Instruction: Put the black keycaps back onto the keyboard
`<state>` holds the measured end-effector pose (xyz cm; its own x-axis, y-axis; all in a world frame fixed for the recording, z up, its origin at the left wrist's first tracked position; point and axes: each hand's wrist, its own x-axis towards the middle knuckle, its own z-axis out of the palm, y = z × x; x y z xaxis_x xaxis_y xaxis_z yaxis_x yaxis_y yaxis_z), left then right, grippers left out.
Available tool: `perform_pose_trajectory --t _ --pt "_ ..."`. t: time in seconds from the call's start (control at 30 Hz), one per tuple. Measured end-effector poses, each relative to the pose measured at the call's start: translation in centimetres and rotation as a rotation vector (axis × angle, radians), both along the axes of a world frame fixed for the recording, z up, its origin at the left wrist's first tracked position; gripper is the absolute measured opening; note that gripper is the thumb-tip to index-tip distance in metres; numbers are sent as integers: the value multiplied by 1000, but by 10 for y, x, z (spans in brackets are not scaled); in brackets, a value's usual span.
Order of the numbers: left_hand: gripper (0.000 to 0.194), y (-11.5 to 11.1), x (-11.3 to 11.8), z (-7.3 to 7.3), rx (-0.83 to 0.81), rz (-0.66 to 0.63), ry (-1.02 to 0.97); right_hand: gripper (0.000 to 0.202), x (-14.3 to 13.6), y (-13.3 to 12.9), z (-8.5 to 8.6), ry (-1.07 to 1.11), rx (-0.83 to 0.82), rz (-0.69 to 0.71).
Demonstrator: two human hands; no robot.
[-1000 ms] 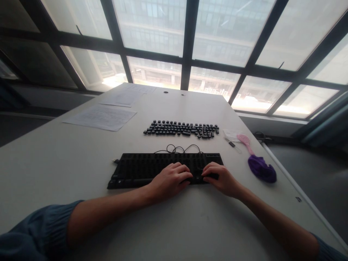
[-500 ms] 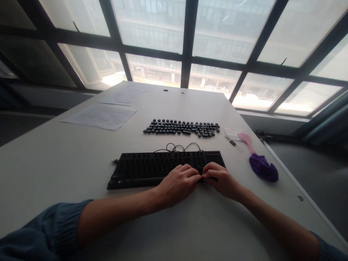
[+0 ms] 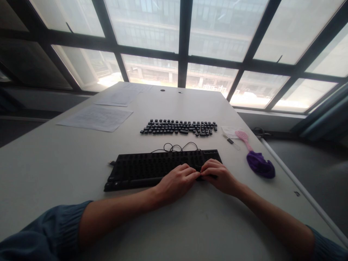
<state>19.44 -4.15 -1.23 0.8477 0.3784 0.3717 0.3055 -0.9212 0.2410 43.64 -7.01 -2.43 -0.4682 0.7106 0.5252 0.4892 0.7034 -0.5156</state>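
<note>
Along the near side of the bench (image 3: 163, 232), I now have the left hand (image 3: 176, 181) up against the right hand (image 3: 220, 175); a second ago a gap lay between their fingertips, and closing it puts both on one small spot at the right end of the black keyboard (image 3: 141, 168). My left hand is loosely curled, palm down; my right hand is half closed, its fingers drawn toward the thumb. Whether either pinches anything small, I cannot tell from this view. The keyboard lies flat in front of me, its plug (image 3: 111, 163) poking out at the left and its cable (image 3: 176, 146) looped just behind. Off to the right rests a purple cloth (image 3: 260, 165), touching the end of a pink handled tool (image 3: 243, 139). Farther back, loose black keycaps (image 3: 179, 127) sit on the bench in uneven rows, held by no container. Right of them, a small wire tool (image 3: 230, 140) lies beside a clear packet (image 3: 228, 130), whose contents I can't make out. Farthest off, paper sheets (image 3: 95, 117) lie left, toward the windows (image 3: 152, 69).
</note>
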Motion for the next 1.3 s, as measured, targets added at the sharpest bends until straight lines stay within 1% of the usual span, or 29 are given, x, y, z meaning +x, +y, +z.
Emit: perform_pose_trajectory --t 0.17,0.33,0.53,0.7,0.8,0.93,1.07,1.2,1.3 --pt "22 1 0 0 -1 -12 3 18 -3 -1 0 -20 5 7" --pt "22 4 -7 0 -28 -36 -14 21 -8 -4 1 -54 33 15" --pt "21 4 -8 0 -10 -38 -35 20 -11 -5 -1 -59 82 16" --pt "22 1 -3 5 26 -29 -17 14 -9 -3 -4 -52 122 20" --pt "20 1 -3 8 24 -33 -18 10 -8 -3 -3 -93 128 15" --pt "17 1 -3 8 29 -40 -21 11 -8 -3 -1 -162 132 -3" --pt "18 2 -4 4 33 -43 -16 10 -8 -5 2 -158 116 -7" --pt "17 1 -4 1 24 -18 12 7 -10 -9 7 -106 52 -9" --pt "19 0 -4 1 32 6 37 5 -8 -5 10 -26 28 -88"
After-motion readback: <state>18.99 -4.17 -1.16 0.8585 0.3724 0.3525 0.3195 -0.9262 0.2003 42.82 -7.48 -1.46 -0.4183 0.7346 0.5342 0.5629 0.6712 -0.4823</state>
